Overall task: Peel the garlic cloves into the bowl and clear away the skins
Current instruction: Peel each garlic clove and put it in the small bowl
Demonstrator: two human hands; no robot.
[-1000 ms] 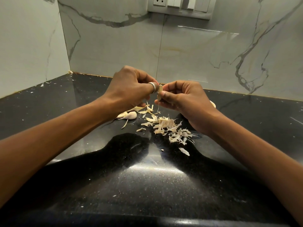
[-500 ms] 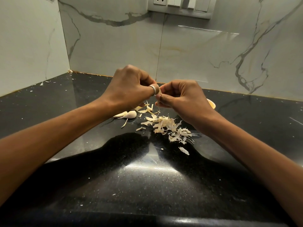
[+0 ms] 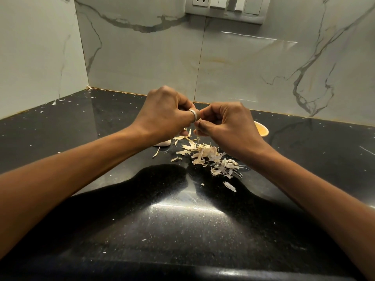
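1. The left hand (image 3: 164,114), a ring (image 3: 193,115) on one finger, and the right hand (image 3: 225,126) meet fingertip to fingertip above the middle of the counter (image 3: 182,220). Both have their fingers curled into a tight pinch on something small, which I judge to be a garlic clove.
2. A thin strip of skin (image 3: 196,136) hangs below the right thumb, so the step in hand looks like stripping this clove.
3. The next move calls for pulling the last skin free. The bare clove then goes to the bowl (image 3: 262,129), just behind the right hand toward the counter's back edge.
4. The loose skins (image 3: 209,157) lie heaped beneath the hands, not yet cleared. Another clove (image 3: 163,143), seemingly unpeeled, lies under the left wrist.
5. The fingers cover the held clove, so how much skin remains cannot be told. The bowl is mostly hidden and its contents do not show.
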